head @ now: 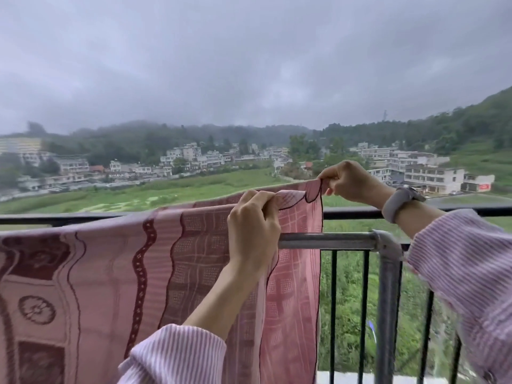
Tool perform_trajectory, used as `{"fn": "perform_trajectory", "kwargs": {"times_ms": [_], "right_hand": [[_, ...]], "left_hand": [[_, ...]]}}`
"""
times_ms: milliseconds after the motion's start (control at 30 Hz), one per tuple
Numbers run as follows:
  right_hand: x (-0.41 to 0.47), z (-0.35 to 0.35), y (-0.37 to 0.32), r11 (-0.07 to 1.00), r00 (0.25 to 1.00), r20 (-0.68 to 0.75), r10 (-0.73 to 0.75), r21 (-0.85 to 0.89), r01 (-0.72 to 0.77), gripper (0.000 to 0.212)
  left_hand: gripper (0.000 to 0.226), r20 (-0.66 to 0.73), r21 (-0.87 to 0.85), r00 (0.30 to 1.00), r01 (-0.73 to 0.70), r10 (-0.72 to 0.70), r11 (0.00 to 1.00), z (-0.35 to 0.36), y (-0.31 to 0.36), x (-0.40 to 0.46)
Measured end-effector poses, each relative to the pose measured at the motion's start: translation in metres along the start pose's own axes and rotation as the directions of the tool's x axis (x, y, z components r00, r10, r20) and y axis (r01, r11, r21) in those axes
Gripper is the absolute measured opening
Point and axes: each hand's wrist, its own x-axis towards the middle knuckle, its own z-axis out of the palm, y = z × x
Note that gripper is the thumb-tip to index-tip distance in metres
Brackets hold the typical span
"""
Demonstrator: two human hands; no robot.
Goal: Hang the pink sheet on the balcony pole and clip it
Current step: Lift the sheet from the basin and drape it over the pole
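Pink sheet: draped over pole. Left hand and right hand pinch top edge; pull taut, level, before clipping.

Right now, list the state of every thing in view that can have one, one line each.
pink sheet: draped over the pole, hanging down, no clip visible on it.
sheet's top corner: lifted, stretched between both hands.
left hand: pinching the top edge.
right hand: pinching the corner.
metal pole: horizontal, bare to the right of the sheet.
watch: worn on the right wrist.
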Motion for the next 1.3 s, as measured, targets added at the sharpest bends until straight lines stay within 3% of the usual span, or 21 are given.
{"fn": "perform_trajectory", "kwargs": {"times_ms": [200,567,867,1133,1300], "right_hand": [[-0.017,-0.011,0.047,0.991,0.996,0.012,0.089,0.096,-0.09,0.03],[-0.02,0.022,0.1,0.93,0.997,-0.069,0.021,0.368,0.006,0.023],[-0.032,0.061,0.127,0.803,0.99,0.055,-0.129,0.591,0.072,0.015],[-0.042,0.078,0.104,0.67,0.988,-0.018,-0.152,0.733,0.116,0.013],[-0.057,0.089,0.098,0.522,0.994,-0.059,-0.087,0.847,0.096,0.011]], "left_hand": [[0.012,0.039,-0.044,0.999,-0.011,0.013,0.999,0.052,0.016,0.0],[0.011,-0.021,0.077,0.999,0.028,-0.027,0.997,0.073,0.034,-0.014],[0.017,-0.292,0.336,0.947,0.232,-0.133,0.913,0.089,0.07,-0.061],[0.016,-0.341,0.444,0.93,0.285,-0.134,0.849,0.073,0.093,-0.072],[0.016,-0.358,0.476,0.922,0.314,-0.145,0.822,0.071,0.092,-0.081]]}}
